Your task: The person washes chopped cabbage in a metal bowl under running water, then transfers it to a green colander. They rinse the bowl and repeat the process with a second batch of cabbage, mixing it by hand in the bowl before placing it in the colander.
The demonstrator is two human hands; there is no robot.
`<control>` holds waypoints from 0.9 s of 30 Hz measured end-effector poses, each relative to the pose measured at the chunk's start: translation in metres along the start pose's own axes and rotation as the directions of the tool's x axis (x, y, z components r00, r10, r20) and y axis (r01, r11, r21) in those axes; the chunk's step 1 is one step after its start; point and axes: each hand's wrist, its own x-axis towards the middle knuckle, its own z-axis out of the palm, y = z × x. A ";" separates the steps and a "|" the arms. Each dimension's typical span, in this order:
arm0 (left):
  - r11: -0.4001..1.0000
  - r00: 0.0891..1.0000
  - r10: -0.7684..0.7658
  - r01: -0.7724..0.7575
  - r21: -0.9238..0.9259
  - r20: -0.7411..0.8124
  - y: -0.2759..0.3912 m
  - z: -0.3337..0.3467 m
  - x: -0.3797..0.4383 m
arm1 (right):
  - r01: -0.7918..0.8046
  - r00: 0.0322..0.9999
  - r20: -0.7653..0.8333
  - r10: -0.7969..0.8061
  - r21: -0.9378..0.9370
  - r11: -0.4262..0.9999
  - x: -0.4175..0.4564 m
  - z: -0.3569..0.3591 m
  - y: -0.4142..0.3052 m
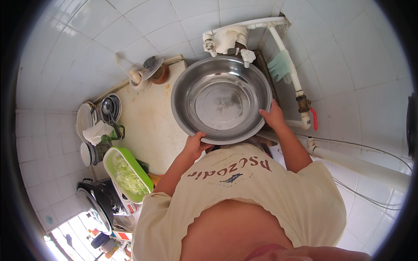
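A large round stainless steel basin (222, 104) is before me, close under the white plastic taps (247, 57). Its inside shows a shiny base with a faint stamped mark. At the near left, my left hand (195, 146) grips the rim, thumb on top and fingers underneath. Further up the right side, my right hand (273, 115) holds the rim in the same way. The basin hides most of what lies beneath it; a dark edge (266, 73) shows past its right side.
A pale countertop (143, 114) stretches left, with a green-and-white basket (129, 176) of chopped pale-green vegetable. Mortar (140, 83), brown pot (161, 74) and stacked bowls (115, 104) stand along the wall. A lidded wok (94, 208) is lower left. Right, a pipe carries a rubber glove (279, 67) and red-handled valve (313, 118).
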 end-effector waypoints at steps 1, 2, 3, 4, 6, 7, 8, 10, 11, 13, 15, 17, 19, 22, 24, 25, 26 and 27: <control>0.998 1.000 0.009 -0.008 -0.054 0.020 -0.006 -0.005 0.004 | -0.009 1.000 -0.019 0.007 -0.111 0.994 0.002 -0.003 -0.010; 0.996 0.999 0.037 -0.036 -0.086 0.013 -0.012 -0.010 0.008 | -0.019 0.999 -0.039 0.010 -0.221 0.975 0.004 -0.005 -0.021; 0.991 0.998 0.066 -0.065 -0.119 0.004 -0.016 -0.013 0.009 | -0.028 0.998 -0.062 0.009 -0.328 0.944 0.008 -0.008 -0.032; 0.984 0.995 0.095 -0.095 -0.149 -0.009 -0.020 -0.016 0.010 | 0.052 0.983 -0.151 -0.104 -0.317 0.947 0.014 -0.010 -0.044; 0.979 0.992 0.124 -0.125 -0.162 -0.015 -0.026 -0.024 0.013 | 0.213 0.893 -0.321 -0.314 -0.312 0.926 0.035 -0.018 -0.070; 0.976 0.991 0.135 -0.137 -0.167 -0.019 -0.029 -0.028 0.013 | 0.199 0.918 -0.291 -0.269 -0.249 0.948 0.048 -0.026 -0.087; 0.977 0.989 0.142 -0.146 -0.158 -0.033 -0.031 -0.032 0.012 | 0.180 0.941 -0.255 -0.224 -0.182 0.967 0.062 -0.033 -0.106; 0.977 0.986 0.158 -0.163 -0.136 -0.054 -0.033 -0.037 0.012 | 0.177 0.928 -0.273 -0.255 -0.280 0.943 0.084 -0.044 -0.144; 0.977 0.987 0.155 -0.161 -0.140 -0.053 -0.034 -0.038 0.013 | 0.181 0.934 -0.231 -0.273 -0.354 0.918 0.096 -0.046 -0.154; 0.976 0.987 0.147 -0.155 -0.151 -0.064 -0.039 -0.041 0.012 | 0.200 0.945 -0.134 -0.299 -0.488 0.850 0.115 -0.045 -0.169; 0.980 0.990 0.133 -0.137 -0.142 -0.042 -0.041 -0.038 0.007 | 0.220 0.928 -0.146 -0.342 -0.526 0.821 0.130 -0.036 -0.164; 0.985 0.992 0.123 -0.126 -0.120 -0.034 -0.045 -0.038 0.005 | 0.255 0.915 -0.129 -0.382 -0.549 0.796 0.140 -0.030 -0.156; 0.989 0.992 0.121 -0.124 -0.083 -0.040 -0.047 -0.041 0.007 | 0.307 0.904 -0.086 -0.419 -0.553 0.775 0.145 -0.029 -0.149; 0.994 0.995 0.099 -0.099 -0.049 -0.005 -0.047 -0.044 0.011 | 0.492 0.780 -0.045 -0.624 -0.572 0.657 0.149 -0.035 -0.134; 0.993 0.995 0.100 -0.100 -0.058 -0.001 -0.047 -0.042 0.012 | 0.602 0.702 -0.015 -0.712 -0.520 0.606 0.149 -0.042 -0.131; 0.993 0.995 0.102 -0.101 -0.062 0.001 -0.047 -0.041 0.012 | 0.653 0.659 -0.005 -0.752 -0.492 0.576 0.148 -0.045 -0.131; 0.992 0.995 0.100 -0.099 -0.073 0.001 -0.048 -0.040 0.012 | 0.645 0.684 0.028 -0.729 -0.490 0.587 0.147 -0.048 -0.131; 0.992 0.995 0.096 -0.096 -0.083 0.001 -0.049 -0.041 0.012 | 0.636 0.709 0.061 -0.702 -0.487 0.599 0.143 -0.051 -0.134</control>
